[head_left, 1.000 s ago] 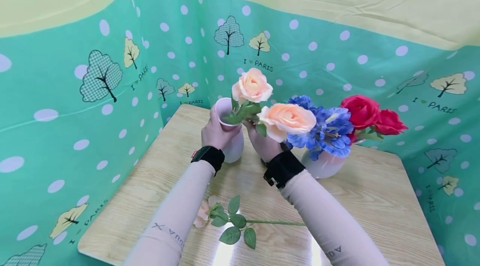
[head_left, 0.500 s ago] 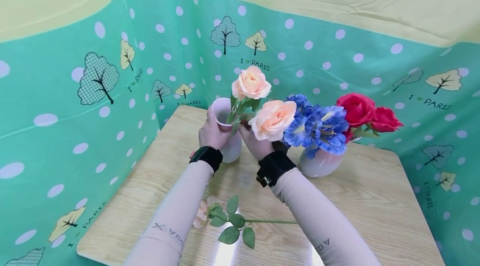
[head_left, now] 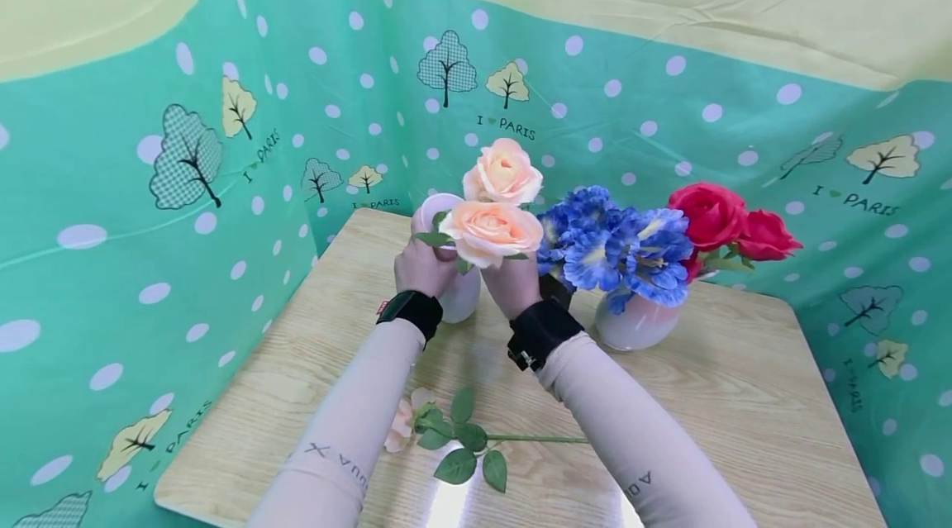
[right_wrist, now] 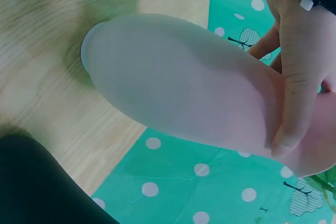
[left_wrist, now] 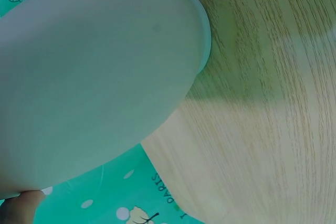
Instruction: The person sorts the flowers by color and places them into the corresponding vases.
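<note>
My left hand [head_left: 422,268] grips the neck of a pale pink-white vase [head_left: 461,302]; the right wrist view shows that hand [right_wrist: 304,69] with thumb and fingers round the vase [right_wrist: 173,80]. Beside the neck, my right hand [head_left: 513,287] holds a peach rose [head_left: 492,230] by its stem, the fingers mostly hidden behind the bloom. This bloom covers part of the vase mouth. Just behind it stands another peach rose [head_left: 503,171], its stem hidden. Only the vase body [left_wrist: 100,72] and a fingertip [left_wrist: 21,206] show in the left wrist view.
A third peach rose [head_left: 400,426] lies on the wooden table [head_left: 312,363], its stem running under the right forearm. To the right, a round vase [head_left: 638,326] holds blue flowers [head_left: 628,251] and red roses [head_left: 710,218]. Polka-dot cloth [head_left: 357,98] hangs behind the table.
The front peach rose has swung left, from beside the blue flowers to over the vase mouth. The right hand has shifted slightly left. The left hand keeps its grip on the vase.
</note>
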The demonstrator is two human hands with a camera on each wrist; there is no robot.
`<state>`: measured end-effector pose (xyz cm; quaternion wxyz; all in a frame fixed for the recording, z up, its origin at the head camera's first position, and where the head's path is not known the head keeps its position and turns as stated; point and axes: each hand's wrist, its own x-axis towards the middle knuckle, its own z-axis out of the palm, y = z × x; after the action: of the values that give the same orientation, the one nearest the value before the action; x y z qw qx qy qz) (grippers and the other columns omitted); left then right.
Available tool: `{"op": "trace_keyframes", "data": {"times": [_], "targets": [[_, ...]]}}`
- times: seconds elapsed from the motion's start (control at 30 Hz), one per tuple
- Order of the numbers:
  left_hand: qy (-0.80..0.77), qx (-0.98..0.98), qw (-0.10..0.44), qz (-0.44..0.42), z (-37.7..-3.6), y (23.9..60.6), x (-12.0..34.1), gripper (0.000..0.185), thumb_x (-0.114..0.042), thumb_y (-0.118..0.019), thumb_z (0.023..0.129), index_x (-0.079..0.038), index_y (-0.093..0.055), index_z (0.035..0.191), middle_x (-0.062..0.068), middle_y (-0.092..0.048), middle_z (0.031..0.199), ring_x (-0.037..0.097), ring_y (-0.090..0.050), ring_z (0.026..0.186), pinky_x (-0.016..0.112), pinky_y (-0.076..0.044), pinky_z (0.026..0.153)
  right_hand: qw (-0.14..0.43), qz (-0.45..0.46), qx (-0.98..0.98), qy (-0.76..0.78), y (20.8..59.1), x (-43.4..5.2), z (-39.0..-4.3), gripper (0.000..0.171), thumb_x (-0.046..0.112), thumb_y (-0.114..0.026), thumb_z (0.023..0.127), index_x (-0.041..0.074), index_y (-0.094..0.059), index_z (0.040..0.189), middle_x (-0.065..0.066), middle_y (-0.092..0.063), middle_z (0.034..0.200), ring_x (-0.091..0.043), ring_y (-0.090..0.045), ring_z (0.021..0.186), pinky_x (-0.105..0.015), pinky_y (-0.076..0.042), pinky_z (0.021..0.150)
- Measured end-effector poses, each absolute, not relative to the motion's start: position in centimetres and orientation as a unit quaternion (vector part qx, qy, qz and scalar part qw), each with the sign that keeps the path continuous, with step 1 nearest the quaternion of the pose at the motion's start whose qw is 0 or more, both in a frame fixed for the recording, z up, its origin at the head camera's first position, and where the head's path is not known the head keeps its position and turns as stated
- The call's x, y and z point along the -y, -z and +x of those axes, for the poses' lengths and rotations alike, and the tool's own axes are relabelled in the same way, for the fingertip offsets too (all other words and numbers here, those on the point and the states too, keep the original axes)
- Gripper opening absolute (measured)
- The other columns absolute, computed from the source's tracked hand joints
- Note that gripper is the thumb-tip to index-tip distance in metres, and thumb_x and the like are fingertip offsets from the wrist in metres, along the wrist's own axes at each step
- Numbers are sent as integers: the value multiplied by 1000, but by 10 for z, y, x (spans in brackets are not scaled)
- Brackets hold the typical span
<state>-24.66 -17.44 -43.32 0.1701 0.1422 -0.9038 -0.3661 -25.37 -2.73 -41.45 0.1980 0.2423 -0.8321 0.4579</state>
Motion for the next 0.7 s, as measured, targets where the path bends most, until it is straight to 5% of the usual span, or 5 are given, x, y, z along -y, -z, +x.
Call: {"op": "trace_keyframes", "data": {"times": [0.13, 0.43, 0.7], "targets": [[353, 908, 171, 146, -248, 434, 174, 95, -36, -78, 79, -16, -22, 153, 21, -68, 122, 41, -68, 103, 48, -54, 93, 150, 195, 779, -577, 385, 33, -237, 44, -4, -66, 84, -7, -59, 128, -22, -65, 126, -32, -58, 123, -39, -42, 111], [334, 914, 188, 137, -247, 435, 173, 101, -45, -82, 76, -13, -23, 152, 24, -67, 118, 42, -69, 96, 49, -55, 89, 128, 154, 823, -532, 384, 41, -244, 34, 5, -64, 89, 2, -69, 123, -15, -71, 119, -25, -66, 114, -36, -51, 100], [349, 909, 185, 131, -248, 435, 174, 99, -52, -82, 75, -14, -27, 148, 24, -66, 121, 43, -67, 103, 50, -53, 91, 80, 153, 817, -550, 395, 35, -235, 16, 14, -68, 94, 2, -66, 105, -14, -69, 79, -26, -67, 67, -29, -53, 59]]}}
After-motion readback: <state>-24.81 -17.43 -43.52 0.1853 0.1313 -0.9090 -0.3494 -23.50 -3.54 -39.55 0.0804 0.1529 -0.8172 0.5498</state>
